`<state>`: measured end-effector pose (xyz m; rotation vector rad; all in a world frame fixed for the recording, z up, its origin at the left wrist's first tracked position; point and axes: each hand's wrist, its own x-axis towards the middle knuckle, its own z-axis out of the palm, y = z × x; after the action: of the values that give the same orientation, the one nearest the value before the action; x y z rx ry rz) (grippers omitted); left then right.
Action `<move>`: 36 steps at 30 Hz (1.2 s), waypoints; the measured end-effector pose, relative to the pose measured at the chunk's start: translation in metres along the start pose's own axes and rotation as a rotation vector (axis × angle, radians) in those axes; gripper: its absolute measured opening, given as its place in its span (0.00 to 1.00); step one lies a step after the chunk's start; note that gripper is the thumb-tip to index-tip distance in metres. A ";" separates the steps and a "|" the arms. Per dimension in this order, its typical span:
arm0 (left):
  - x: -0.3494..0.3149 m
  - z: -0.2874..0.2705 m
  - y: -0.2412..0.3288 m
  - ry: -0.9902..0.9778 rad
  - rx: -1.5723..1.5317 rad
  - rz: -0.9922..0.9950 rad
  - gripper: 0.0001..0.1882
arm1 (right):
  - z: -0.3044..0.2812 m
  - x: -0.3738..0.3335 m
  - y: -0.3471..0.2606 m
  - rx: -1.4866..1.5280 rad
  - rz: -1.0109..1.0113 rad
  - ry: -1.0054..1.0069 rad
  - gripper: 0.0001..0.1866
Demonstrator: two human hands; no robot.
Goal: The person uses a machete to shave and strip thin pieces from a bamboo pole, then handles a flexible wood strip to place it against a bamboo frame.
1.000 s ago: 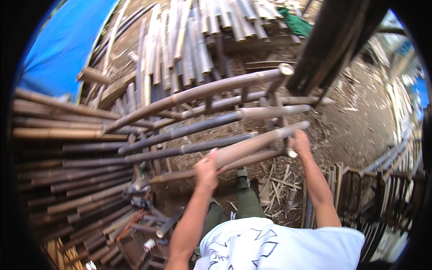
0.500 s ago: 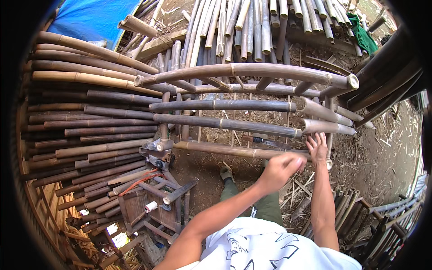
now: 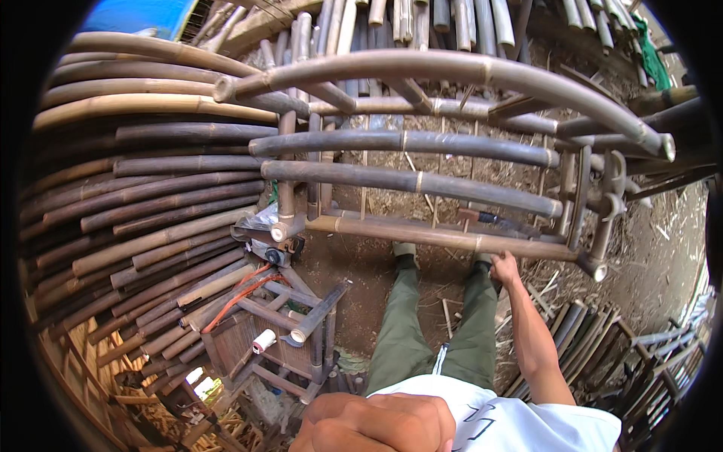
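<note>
A bamboo bench-like frame [image 3: 410, 184] stands before me, with two dark poles [image 3: 414, 142] lying lengthwise across it. My right hand [image 3: 504, 268] is beside the underside of its front rail [image 3: 444, 238], fingers curled; whatever they hold is hidden. Close to the camera, in front of my shirt, my left hand [image 3: 384, 422] is closed with knuckles up, and its inside cannot be seen. At the frame's right end are short uprights and pieces with curved notches [image 3: 616, 173]. A dark-handled blade [image 3: 501, 221] lies behind the front rail.
Stacked bamboo poles [image 3: 151, 188] crowd the left side, and more poles [image 3: 482, 26] lie at the back. A small bamboo stool [image 3: 263, 324] stands lower left, bearing a white roll [image 3: 263, 341] and an orange strap [image 3: 233, 305]. Split bamboo [image 3: 576, 339] is at lower right.
My left hand has drawn back toward my body. My right hand has come down from the short light bamboo pieces to the front rail. Those pieces no longer lie sideways; the view has shifted.
</note>
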<state>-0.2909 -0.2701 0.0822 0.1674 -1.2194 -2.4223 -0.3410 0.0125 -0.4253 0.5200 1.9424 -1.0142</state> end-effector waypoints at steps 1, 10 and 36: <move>0.000 -0.024 -0.006 0.035 -0.029 -0.024 0.15 | 0.022 0.006 -0.017 0.160 0.114 -0.057 0.12; 0.060 -0.339 -0.210 -0.423 1.769 -0.349 0.41 | 0.137 0.130 -0.045 0.733 0.437 0.398 0.36; 0.100 -0.450 -0.357 -0.758 2.288 -0.044 0.38 | 0.175 -0.057 0.507 0.414 0.673 0.876 0.20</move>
<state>-0.3632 -0.4568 -0.4656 -0.1368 -3.3778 0.1915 0.1191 0.1671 -0.6597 1.9596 1.9800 -0.7787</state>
